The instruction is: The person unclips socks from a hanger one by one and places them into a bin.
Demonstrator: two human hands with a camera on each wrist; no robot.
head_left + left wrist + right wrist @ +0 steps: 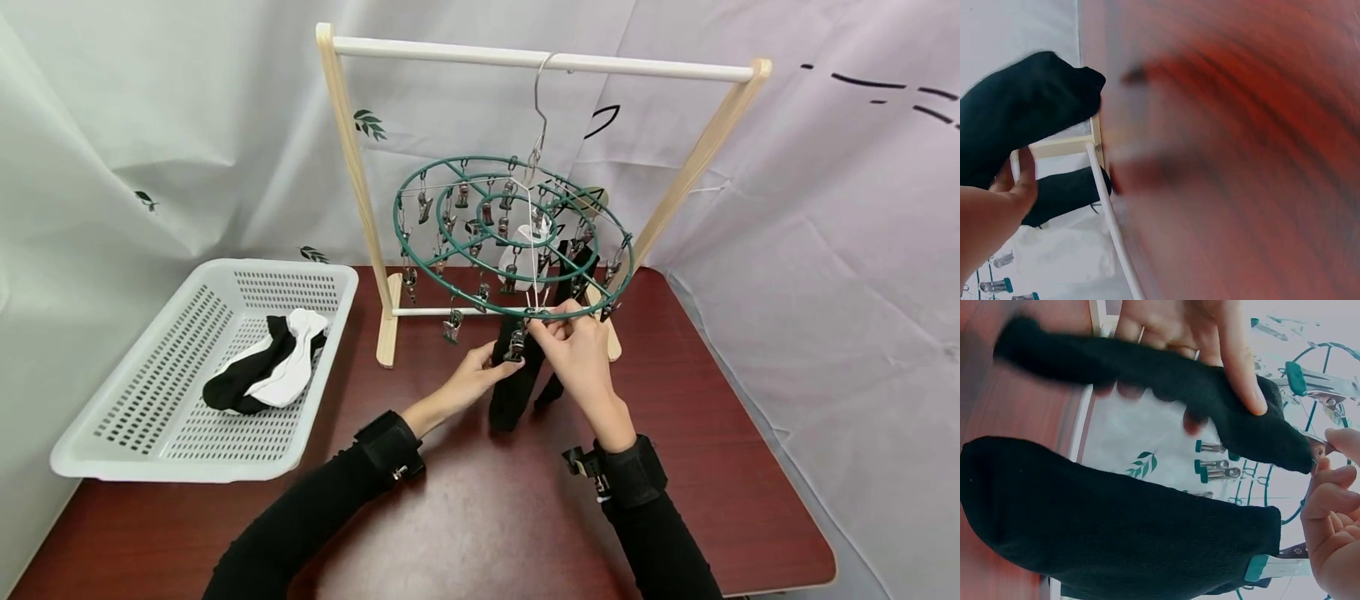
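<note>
My left hand (480,371) holds a black sock (510,408) between thumb and fingers, below the near rim of a round green clip hanger (408,246). In the right wrist view this sock's upper end reaches a metal clip (1319,450), which my right hand (581,354) pinches between thumb and fingers. A second black sock (1110,519) hangs from a green-tipped clip (1272,567) beside it. Farther back under the hanger, a white sock (517,265) is partly hidden behind the rings.
The hanger's hook (539,92) hangs on the top bar of a wooden rack (480,54). Several loose clips dangle from the rings. At left, a white basket (127,387) holds black and white socks (258,367). Everything stands on a reddish-brown table (450,533).
</note>
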